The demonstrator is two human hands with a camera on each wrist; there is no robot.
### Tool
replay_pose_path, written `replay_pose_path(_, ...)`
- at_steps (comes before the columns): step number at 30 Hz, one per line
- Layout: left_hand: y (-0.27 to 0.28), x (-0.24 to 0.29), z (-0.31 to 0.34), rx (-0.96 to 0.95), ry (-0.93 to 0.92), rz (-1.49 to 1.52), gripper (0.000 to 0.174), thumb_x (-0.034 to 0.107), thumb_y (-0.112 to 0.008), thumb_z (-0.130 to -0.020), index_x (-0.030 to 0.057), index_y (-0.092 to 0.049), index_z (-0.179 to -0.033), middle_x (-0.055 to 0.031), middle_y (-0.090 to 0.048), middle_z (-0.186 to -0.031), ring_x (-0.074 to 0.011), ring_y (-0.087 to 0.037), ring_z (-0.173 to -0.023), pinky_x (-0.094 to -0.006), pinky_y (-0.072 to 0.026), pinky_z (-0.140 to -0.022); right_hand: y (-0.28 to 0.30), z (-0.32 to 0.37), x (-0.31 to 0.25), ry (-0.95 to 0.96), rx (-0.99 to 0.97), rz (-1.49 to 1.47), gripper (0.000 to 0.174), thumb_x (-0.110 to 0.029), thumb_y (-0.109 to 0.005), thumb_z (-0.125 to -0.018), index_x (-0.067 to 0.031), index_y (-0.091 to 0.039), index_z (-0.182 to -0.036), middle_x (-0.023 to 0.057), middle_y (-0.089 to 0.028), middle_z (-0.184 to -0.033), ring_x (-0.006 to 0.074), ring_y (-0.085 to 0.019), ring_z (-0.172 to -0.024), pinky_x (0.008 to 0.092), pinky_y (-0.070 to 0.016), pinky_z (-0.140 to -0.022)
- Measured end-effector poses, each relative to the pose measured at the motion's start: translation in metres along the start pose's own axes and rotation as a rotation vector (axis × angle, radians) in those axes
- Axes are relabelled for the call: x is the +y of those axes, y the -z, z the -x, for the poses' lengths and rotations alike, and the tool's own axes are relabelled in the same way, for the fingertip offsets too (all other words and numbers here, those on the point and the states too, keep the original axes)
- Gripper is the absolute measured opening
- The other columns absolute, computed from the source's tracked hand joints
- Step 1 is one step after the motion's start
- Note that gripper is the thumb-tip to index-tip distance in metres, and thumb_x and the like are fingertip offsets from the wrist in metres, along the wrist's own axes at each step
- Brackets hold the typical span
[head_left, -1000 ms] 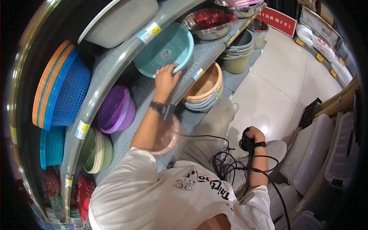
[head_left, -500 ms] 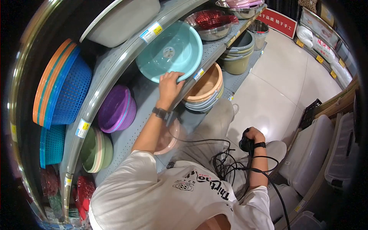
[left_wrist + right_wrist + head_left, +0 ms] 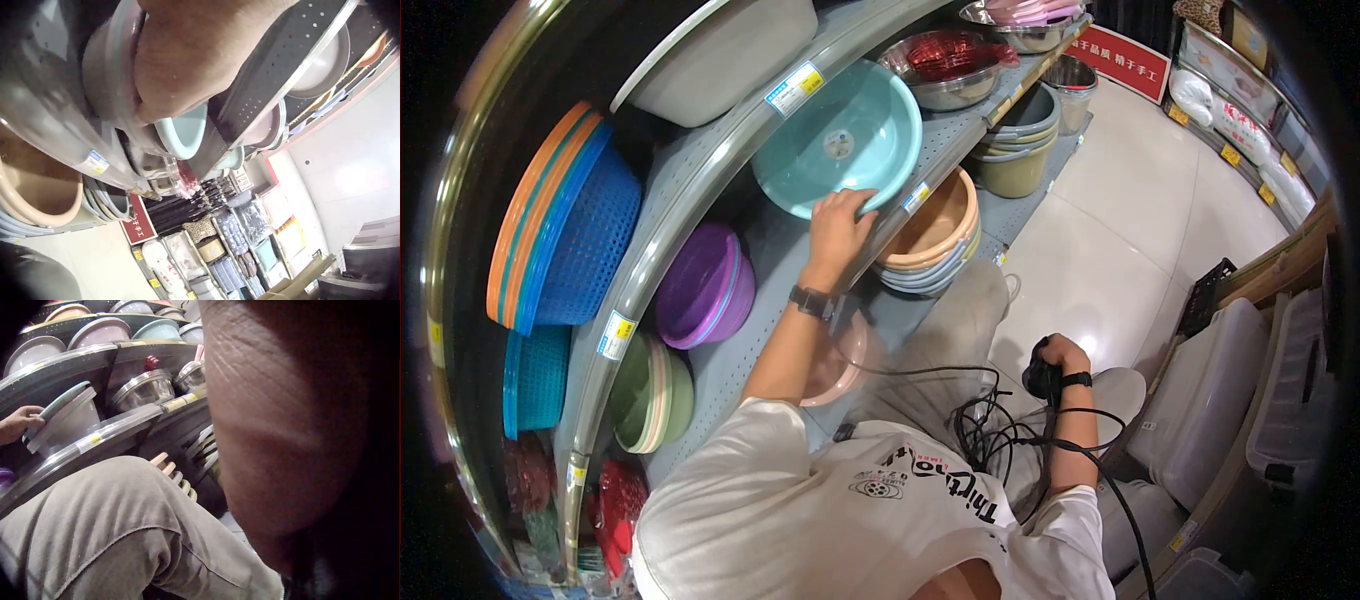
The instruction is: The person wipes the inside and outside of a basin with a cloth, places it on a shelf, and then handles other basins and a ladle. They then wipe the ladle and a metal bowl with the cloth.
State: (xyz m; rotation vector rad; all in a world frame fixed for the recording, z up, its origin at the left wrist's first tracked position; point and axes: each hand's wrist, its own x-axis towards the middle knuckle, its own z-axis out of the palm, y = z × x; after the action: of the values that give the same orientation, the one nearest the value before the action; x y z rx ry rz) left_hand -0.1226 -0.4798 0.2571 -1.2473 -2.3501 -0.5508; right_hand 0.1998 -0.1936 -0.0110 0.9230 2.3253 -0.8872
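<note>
My left hand (image 3: 837, 235) grips the near rim of a light blue plastic basin (image 3: 870, 130) on the middle shelf, thumb at the inner edge. The basin leans with its open side toward me, a round sticker on its bottom. In the right wrist view the same basin's blue rim (image 3: 65, 400) stands tilted above a whitish side. Down by my knee, my right hand (image 3: 1068, 352) holds a black rounded object (image 3: 1040, 375) whose kind I cannot tell, next to a bundle of black cable (image 3: 980, 425).
A steel bowl (image 3: 950, 88) with red packaging sits beside the basin. Below are stacked peach basins (image 3: 930, 225) and buckets (image 3: 1015, 165); to the left, purple baskets (image 3: 705, 285) and blue baskets (image 3: 590, 235). The shelf edge (image 3: 890, 235) runs under my left hand. Lidded boxes (image 3: 1200, 400) line the right.
The light blue basin has tipped further toward me and moved slightly right, then settled back a little, with my left hand on its rim throughout. My right hand stays in place.
</note>
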Motion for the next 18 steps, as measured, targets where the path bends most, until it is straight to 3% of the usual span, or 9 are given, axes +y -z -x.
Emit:
replay_pose_path(5,0.028,-0.003,-0.025,0.056,-0.033,-0.116,0.036,0.020,-0.071,-0.090,0.0127,-0.070,-0.126,-0.0098,-0.071,-0.112,-0.0304,-0.063,-0.105,-0.0429,-0.0445,-0.089,-0.001,-0.002,-0.002,-0.003,-0.015,0.015,0.041,-0.029,-0.065,-0.084,0.0014,-0.074,-0.110,0.0262,-0.071,-0.115,0.0410,-0.070,-0.107,0.0454,-0.0558,-0.092)
replay_pose_path(7,0.041,0.000,-0.033,0.037,0.021,-0.138,0.039,0.018,-0.070,-0.090,0.0109,-0.068,-0.128,-0.0126,-0.069,-0.118,-0.0321,-0.063,-0.109,-0.0441,-0.0460,-0.094,0.001,0.001,-0.004,-0.012,-0.034,0.003,0.042,-0.029,-0.065,-0.084,0.0014,-0.074,-0.110,0.0263,-0.071,-0.115,0.0411,-0.070,-0.107,0.0455,-0.0559,-0.092)
replay_pose_path(9,0.060,0.008,-0.044,0.168,-0.041,-0.094,0.040,0.016,-0.070,-0.089,0.0091,-0.067,-0.128,-0.0149,-0.067,-0.125,-0.0340,-0.062,-0.114,-0.0439,-0.0472,-0.101,0.001,-0.002,-0.003,-0.025,-0.030,-0.012,0.041,-0.028,-0.065,-0.082,0.0011,-0.075,-0.109,0.0268,-0.071,-0.115,0.0412,-0.070,-0.107,0.0459,-0.0559,-0.092)
replay_pose_path(10,0.083,0.022,-0.053,0.121,-0.056,0.014,0.039,0.012,-0.070,-0.088,0.0070,-0.067,-0.126,-0.0161,-0.065,-0.129,-0.0348,-0.061,-0.119,-0.0420,-0.0470,-0.105,0.003,0.003,-0.006,-0.016,0.000,-0.008,0.040,-0.027,-0.066,-0.081,0.0006,-0.075,-0.109,0.0268,-0.071,-0.114,0.0411,-0.070,-0.107,0.0459,-0.0559,-0.092)
replay_pose_path(11,0.108,0.045,-0.060,0.169,-0.113,0.167,0.035,0.009,-0.070,-0.087,0.0069,-0.068,-0.123,-0.0147,-0.066,-0.126,-0.0332,-0.062,-0.118,-0.0414,-0.0478,-0.103,0.004,0.009,-0.010,-0.007,0.029,-0.005,0.040,-0.026,-0.066,-0.080,0.0001,-0.075,-0.109,0.0268,-0.071,-0.114,0.0410,-0.070,-0.107,0.0459,-0.0559,-0.092)
replay_pose_path(15,0.188,0.083,-0.090,0.554,-0.356,-0.064,0.033,0.007,-0.069,-0.086,0.0104,-0.071,-0.119,-0.0108,-0.067,-0.124,-0.0313,-0.062,-0.118,-0.0418,-0.0445,-0.106,-0.003,-0.005,-0.002,-0.014,0.000,0.004,0.041,-0.027,-0.064,-0.082,-0.0001,-0.075,-0.110,0.0256,-0.071,-0.116,0.0410,-0.070,-0.109,0.0455,-0.0557,-0.093)
replay_pose_path(18,0.217,0.080,-0.136,0.896,-0.351,-0.421,0.042,0.015,-0.072,-0.086,0.0142,-0.069,-0.128,-0.0090,-0.070,-0.119,-0.0310,-0.062,-0.115,-0.0436,-0.0423,-0.106,-0.003,-0.011,-0.001,-0.015,-0.041,0.011,0.041,-0.027,-0.064,-0.082,-0.0006,-0.074,-0.112,0.0253,-0.071,-0.117,0.0408,-0.070,-0.109,0.0455,-0.0558,-0.093)
